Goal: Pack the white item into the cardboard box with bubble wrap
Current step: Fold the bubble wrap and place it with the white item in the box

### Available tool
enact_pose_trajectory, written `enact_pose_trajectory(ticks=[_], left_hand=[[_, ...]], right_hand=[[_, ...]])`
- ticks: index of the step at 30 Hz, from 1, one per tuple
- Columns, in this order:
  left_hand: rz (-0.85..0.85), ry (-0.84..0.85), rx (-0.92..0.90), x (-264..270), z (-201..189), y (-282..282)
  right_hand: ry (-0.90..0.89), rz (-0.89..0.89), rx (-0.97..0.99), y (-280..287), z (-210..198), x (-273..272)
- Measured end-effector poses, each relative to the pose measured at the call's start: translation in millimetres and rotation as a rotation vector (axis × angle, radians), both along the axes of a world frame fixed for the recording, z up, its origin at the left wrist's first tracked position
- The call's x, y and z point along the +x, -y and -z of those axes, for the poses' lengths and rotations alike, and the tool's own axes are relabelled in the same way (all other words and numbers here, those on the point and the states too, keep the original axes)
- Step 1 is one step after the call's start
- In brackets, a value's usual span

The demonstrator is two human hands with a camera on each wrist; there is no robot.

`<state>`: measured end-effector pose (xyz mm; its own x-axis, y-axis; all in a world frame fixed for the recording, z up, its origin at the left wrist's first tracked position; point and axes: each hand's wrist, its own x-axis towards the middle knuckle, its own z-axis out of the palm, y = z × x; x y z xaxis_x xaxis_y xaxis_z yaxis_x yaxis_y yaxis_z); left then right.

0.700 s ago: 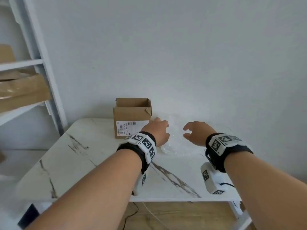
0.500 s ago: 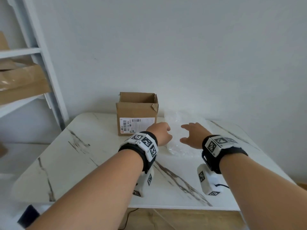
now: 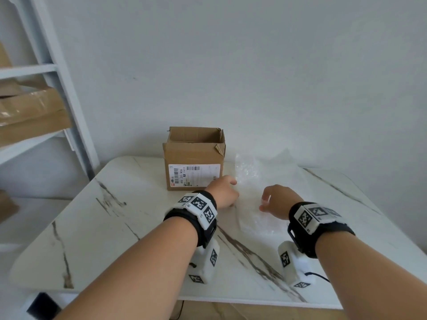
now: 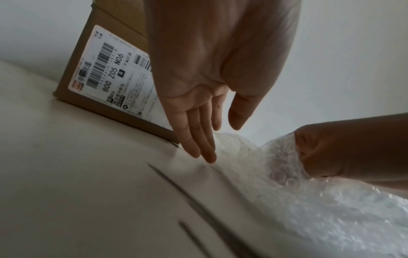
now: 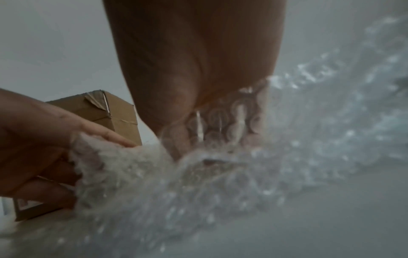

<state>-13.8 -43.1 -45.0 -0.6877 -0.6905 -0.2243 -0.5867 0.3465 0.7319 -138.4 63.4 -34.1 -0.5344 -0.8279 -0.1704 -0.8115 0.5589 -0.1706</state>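
Observation:
An open brown cardboard box (image 3: 194,158) with a shipping label stands at the back of the white marble table (image 3: 115,215). A crumpled sheet of clear bubble wrap (image 3: 261,179) lies just right of it. My left hand (image 3: 225,191) reaches to the wrap's left edge; in the left wrist view its fingers (image 4: 205,151) are straight and touch that edge. My right hand (image 3: 276,199) is on the wrap's middle, and its curled fingers (image 5: 220,125) show through the bubbles, gripping the sheet. No separate white item shows in any view.
A white shelf unit (image 3: 57,72) with flat cardboard pieces (image 3: 30,112) stands at the left, beside the table. A plain wall runs close behind the box. The table's front edge (image 3: 231,301) lies under my forearms.
Both hands have dropped onto the bubble wrap. The right hand, open above it before, now curls into the sheet. The left hand has shifted right to the wrap's edge.

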Motion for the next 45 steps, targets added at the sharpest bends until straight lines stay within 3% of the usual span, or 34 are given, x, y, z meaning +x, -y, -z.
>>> enact_pose_trajectory(ticks=[8, 21, 29, 38, 43, 45], left_hand=[[-0.064, -0.234, 0.006, -7, -12, -19], [-0.114, -0.379, 0.009, 14, -43, -21], [-0.025, -0.474, 0.116, 36, -65, -22], [0.088, -0.545, 0.22, 59, -83, -28], [0.074, -0.439, 0.106, 67, -85, -26], [0.116, -0.294, -0.013, 72, -88, -29]], right_hand=[[0.012, 0.0, -0.287, -27, -7, -3], [0.052, -0.149, -0.587, -44, -16, 0], [-0.008, -0.306, -0.353, -33, -31, 16], [0.03, -0.302, -0.351, -31, -39, 31], [0.053, -0.312, -0.399, -30, -47, 41], [0.054, -0.314, -0.39, -29, -49, 43]])
